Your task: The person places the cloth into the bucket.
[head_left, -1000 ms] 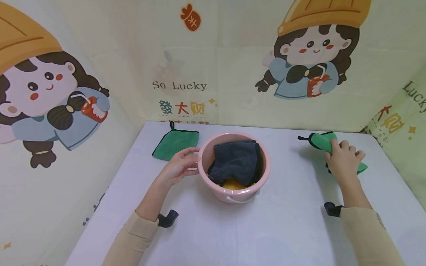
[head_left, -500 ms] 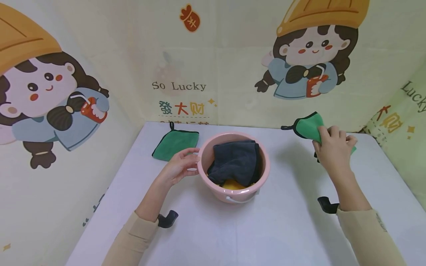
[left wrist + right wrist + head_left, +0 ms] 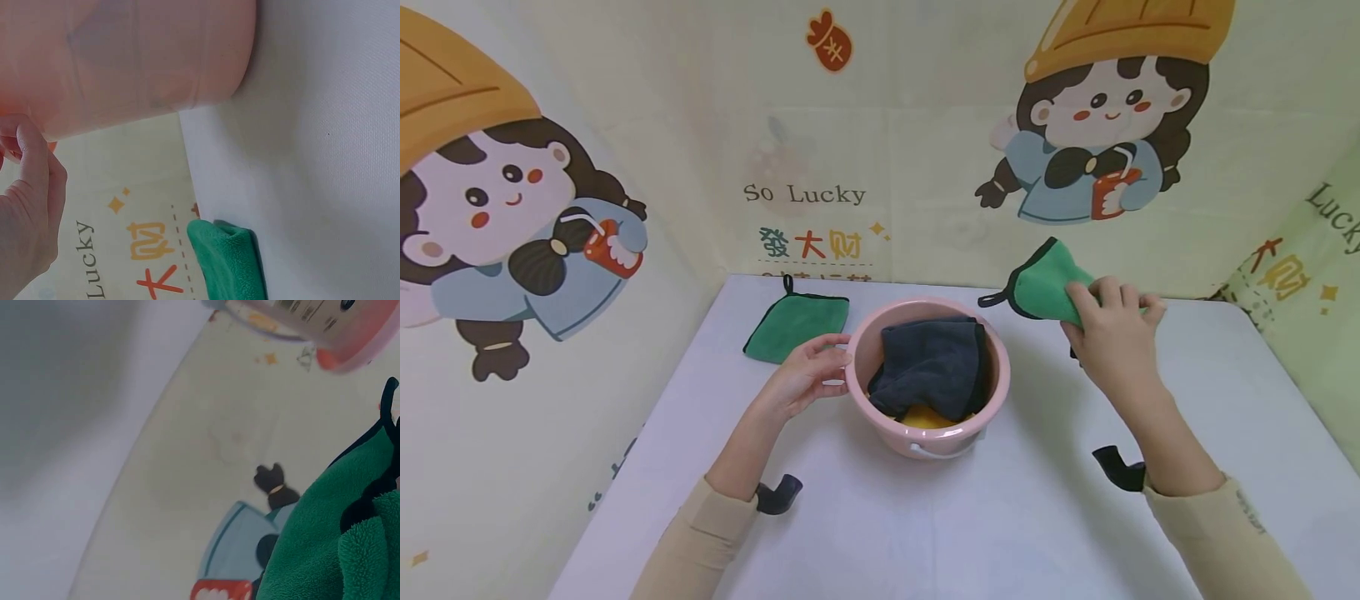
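Observation:
My left hand [image 3: 808,375] holds the left rim of a pink bucket [image 3: 898,437], its fingers bent at the edge; the left wrist view shows the bucket's side wall [image 3: 144,56] close up. Inside the bucket lie a folded dark grey cloth [image 3: 932,358] and something yellow [image 3: 925,417] partly under it. Right of the bucket, my right hand [image 3: 1116,342] grips a green cloth [image 3: 1048,283] with black edging and a hanging loop, held above the table. That cloth fills the lower right of the right wrist view, where the hand is mostly hidden.
Another green cloth [image 3: 801,325] lies flat on the white table [image 3: 1037,533], behind my left hand. Behind the table stands a backdrop [image 3: 925,167] printed with cartoon figures. The bucket's white handle [image 3: 947,454] hangs down at its front.
My right hand has lifted the green cloth from the table's right side and carried it leftward toward the bucket. The left hand and the bucket have stayed in place.

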Demonstrator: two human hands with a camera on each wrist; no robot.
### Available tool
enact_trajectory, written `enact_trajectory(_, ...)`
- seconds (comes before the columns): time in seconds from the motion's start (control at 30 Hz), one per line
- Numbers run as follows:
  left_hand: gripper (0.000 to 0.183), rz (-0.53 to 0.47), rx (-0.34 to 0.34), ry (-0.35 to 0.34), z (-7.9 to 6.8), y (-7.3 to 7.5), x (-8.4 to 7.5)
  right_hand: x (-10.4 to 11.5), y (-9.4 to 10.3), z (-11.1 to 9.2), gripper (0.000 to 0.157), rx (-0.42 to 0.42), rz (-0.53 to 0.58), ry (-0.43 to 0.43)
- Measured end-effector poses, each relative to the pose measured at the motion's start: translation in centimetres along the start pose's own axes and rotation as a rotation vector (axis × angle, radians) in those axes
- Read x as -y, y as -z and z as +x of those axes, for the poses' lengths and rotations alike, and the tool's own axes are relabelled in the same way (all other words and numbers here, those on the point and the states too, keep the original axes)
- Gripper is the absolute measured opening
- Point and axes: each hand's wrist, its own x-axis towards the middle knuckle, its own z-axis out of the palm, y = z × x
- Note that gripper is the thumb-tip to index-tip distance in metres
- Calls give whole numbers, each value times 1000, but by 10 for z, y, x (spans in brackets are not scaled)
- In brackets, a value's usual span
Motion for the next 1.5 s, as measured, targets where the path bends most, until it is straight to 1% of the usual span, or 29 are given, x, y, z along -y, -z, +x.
enact_trajectory(0.1, 50, -2, 0, -1, 0, 0, 0, 12, 1, 1, 40, 2, 8, 43)
enact_trajectory(0.27, 48, 5, -6, -3, -1, 0, 0, 33, 0, 3, 40, -20, 24, 142)
enact_trajectory(0.4, 48, 9, -9, -4, -1, 0, 0, 48, -3, 4, 39, -38, 42, 215)
enact_trajectory(0.5, 49, 9, -12, -3, -1, -1, 0, 57, -6, 5, 38, -31, 55, 254)
enact_trajectory(0.8, 48, 3, -6, -7, -2, -2, -2, 84, -7, 9, 43, 47, 47, 371)
enact_trajectory(0.97, 48, -9, 3, -3, -3, -2, -3, 97, -8, 12, 44, 61, 40, 428)
enact_trajectory(1.13, 47, -20, 13, -7, -3, -2, -3, 106, -16, 15, 42, 73, 56, 474)
enact_trajectory(1.33, 45, -29, 15, -3, -3, -2, -4, 114, -26, 14, 39, 149, 51, 494)
enact_trajectory(1.5, 45, -22, -2, 5, -3, -2, -4, 120, -32, 14, 42, 242, 44, 500)
